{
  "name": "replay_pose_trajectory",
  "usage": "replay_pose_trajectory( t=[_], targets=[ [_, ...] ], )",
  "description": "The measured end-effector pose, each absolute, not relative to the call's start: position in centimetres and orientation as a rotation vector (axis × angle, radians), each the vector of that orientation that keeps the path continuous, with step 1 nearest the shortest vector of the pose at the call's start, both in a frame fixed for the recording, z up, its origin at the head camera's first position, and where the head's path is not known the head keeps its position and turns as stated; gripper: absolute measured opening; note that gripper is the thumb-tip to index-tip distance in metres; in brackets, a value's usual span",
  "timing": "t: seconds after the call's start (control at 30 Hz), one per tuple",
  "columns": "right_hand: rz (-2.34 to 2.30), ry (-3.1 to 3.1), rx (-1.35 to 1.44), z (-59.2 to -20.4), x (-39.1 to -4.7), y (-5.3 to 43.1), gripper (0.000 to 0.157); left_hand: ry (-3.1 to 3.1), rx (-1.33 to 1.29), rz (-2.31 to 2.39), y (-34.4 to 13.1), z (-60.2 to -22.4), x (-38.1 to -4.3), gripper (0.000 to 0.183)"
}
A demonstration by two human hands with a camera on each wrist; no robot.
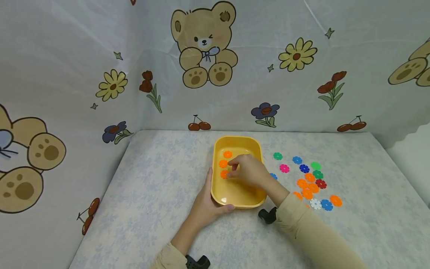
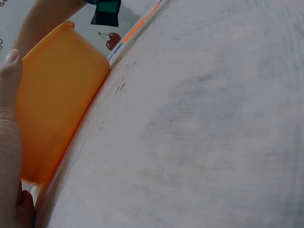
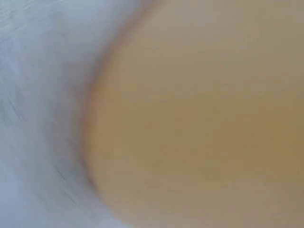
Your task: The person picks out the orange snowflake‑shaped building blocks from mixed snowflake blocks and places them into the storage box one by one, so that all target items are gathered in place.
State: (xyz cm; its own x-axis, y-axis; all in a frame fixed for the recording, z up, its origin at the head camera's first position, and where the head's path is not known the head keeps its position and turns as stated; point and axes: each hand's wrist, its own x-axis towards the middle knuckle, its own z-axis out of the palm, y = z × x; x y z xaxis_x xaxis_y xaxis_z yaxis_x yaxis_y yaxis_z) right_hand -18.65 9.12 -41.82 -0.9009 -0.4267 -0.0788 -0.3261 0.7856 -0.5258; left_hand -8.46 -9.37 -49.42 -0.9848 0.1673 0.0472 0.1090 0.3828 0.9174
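Observation:
A yellow plastic tray (image 1: 236, 198) lies on the table in the head view. My left hand (image 1: 205, 205) holds its near left corner, fingers along the left wall and thumb at the front edge. The left wrist view shows the tray's outer wall (image 2: 61, 99) beside that thumb. Inside the tray, three orange notched discs (image 1: 223, 163) form a column on the left. My right hand (image 1: 250, 170) reaches in over the right side, thumb and forefinger spread apart, with a fingertip at the lowest orange disc. The right wrist view is a blur of yellow tray (image 3: 199, 118).
Loose notched discs are scattered right of the tray: several orange ones (image 1: 307, 193), a pink (image 1: 284, 168), a white (image 1: 315, 203), a dark red (image 1: 321, 184), plus blues and greens. A printed cloth (image 1: 235, 108) hangs behind the table (image 1: 161, 172).

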Motion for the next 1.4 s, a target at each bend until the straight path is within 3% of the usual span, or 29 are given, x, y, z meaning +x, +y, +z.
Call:
replay_pose_trajectory(
  t=[0.2, 0.4, 0.9, 1.1, 1.4],
  targets=[
    [-0.806, 2.889, -0.61, -37.9, -17.3, 12.0, 0.039, 2.568, 0.277, 1.709, -9.3, -49.3, -8.6, 0.13],
    [-0.81, 2.997, -0.622, -36.6, -15.7, 16.6, 0.039, 2.556, 0.314, 1.74, -9.3, -49.5, -8.6, 0.131],
    [-0.611, 2.764, -0.339, -41.9, -13.0, 26.7, 0.047, 2.557, 0.322, 1.734, -9.4, -49.7, -8.6, 0.13],
    [-0.573, 2.709, -0.33, -43.6, -12.3, 28.0, 0.053, 2.551, 0.338, 1.748, -9.5, -49.6, -8.7, 0.13],
    [-0.556, 2.733, -0.317, -44.3, -12.0, 28.2, 0.044, 2.55, 0.331, 1.745, -9.4, -49.7, -8.7, 0.13]
  ],
)
